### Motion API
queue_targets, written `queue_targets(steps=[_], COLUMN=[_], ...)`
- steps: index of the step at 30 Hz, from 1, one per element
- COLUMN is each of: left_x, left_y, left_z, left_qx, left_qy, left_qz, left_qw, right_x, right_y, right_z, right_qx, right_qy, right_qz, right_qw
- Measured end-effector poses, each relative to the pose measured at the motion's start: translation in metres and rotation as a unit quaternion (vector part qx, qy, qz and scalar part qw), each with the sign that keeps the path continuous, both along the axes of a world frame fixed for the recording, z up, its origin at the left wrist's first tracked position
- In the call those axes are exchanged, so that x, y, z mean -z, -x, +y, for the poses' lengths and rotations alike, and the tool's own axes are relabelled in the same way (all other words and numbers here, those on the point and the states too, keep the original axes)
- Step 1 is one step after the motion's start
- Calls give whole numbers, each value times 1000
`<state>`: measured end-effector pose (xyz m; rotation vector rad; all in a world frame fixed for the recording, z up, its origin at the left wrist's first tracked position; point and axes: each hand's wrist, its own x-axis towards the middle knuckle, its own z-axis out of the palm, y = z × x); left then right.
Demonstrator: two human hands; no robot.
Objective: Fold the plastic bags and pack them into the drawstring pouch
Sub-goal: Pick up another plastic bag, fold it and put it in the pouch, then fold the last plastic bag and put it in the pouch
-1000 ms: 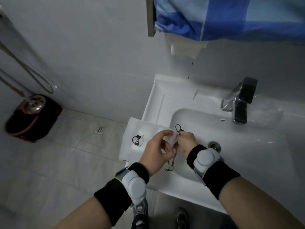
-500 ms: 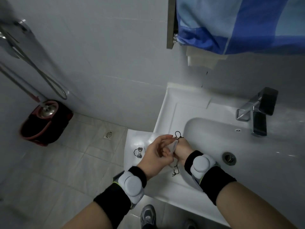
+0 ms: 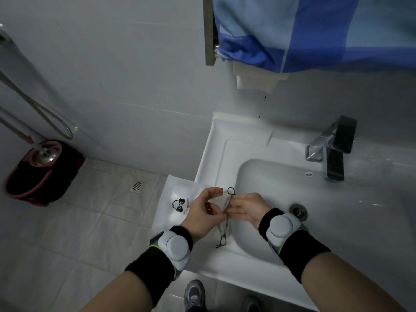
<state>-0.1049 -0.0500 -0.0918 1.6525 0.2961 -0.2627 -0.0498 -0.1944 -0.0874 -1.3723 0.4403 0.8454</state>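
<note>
Since a second ago both hands have stayed together over the sink's left rim, the pouch between them drawn narrower and the right fingers now straighter. A small translucent drawstring pouch [image 3: 225,202] sits gathered between the two hands above the front-left corner of the sink [image 3: 216,154]. The left hand [image 3: 202,210] pinches the pouch's left side with curled thumb and fingers. The right hand [image 3: 246,207] touches the pouch's right side with its fingers nearly straight; whether it grips the cord cannot be told. A dark cord loop [image 3: 230,190] stands above the pouch, and knotted cord ends [image 3: 221,240] dangle below onto the rim. Just left, partly under the left hand, a flat white plastic bag [image 3: 175,194] with a black printed logo overhangs the sink's edge. Farther right lie the drain [image 3: 299,210] and the chrome faucet [image 3: 331,152]. Blue cloth [image 3: 315,30] hangs above. On the tiled floor [image 3: 90,221] sit a floor drain [image 3: 136,186] and a red mop bucket [image 3: 40,172] near the wall. Shoes [image 3: 194,293] show below the sink's front edge.
</note>
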Motion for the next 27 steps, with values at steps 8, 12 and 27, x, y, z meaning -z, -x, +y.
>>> queue_targets(steps=[8, 12, 27], left_x=[-12, -27, -70], left_y=[-7, -24, -79], left_z=[-30, -64, -236], left_qx=[8, 19, 149], left_qy=[-19, -16, 26], left_qz=[-17, -35, -109], left_qw=[1000, 999, 983], right_x=[-6, -16, -55], right_y=[4, 2, -15], right_z=[-38, -77, -264], right_qx=[48, 72, 199], right_qy=[5, 7, 63], right_qz=[4, -18, -100], right_qw=[999, 997, 973])
